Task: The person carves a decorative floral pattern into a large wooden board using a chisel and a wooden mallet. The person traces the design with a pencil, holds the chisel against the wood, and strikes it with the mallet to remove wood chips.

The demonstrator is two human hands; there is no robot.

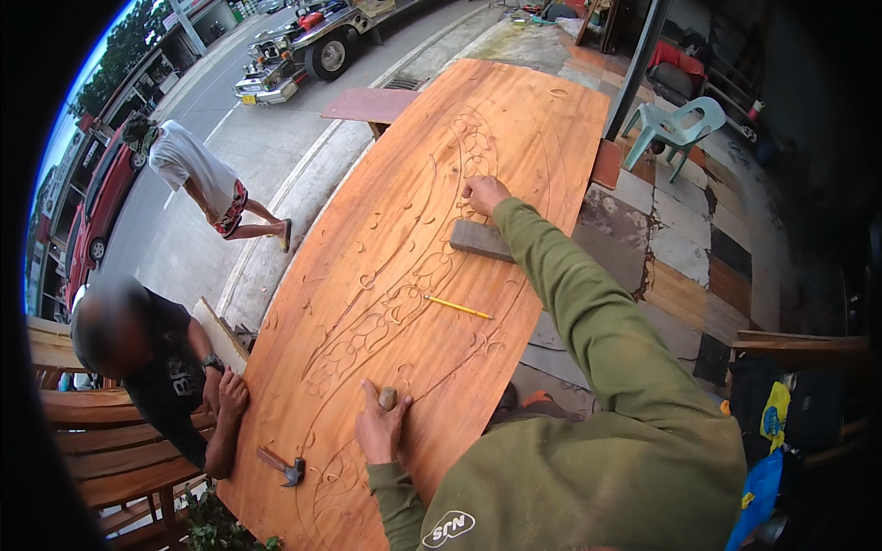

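Observation:
A large wooden panel [390, 225] with carved vines, leaves and flowers lies in front of me. My left hand [378, 432] rests on its near part, thumb and fingers closed around a short, round-ended wooden handle [388, 398]; the rest of that tool is hidden. Farther up, my right hand [485, 195] is closed low over the carved band, and whatever is in its fingers is too small to tell. A grey rectangular block [480, 240] sits just below that hand, partly behind my sleeve. Between my hands lies a yellow pencil [457, 306]. Curled wood shavings [366, 282] are scattered around.
A hammer [292, 472] lies at the panel's near left. Another person [170, 358] leans with both hands at the left edge, beside a slatted wooden bench [119, 436]. A pale green plastic chair [675, 129] stands at the far right. Beyond, someone walks [197, 165] along the road.

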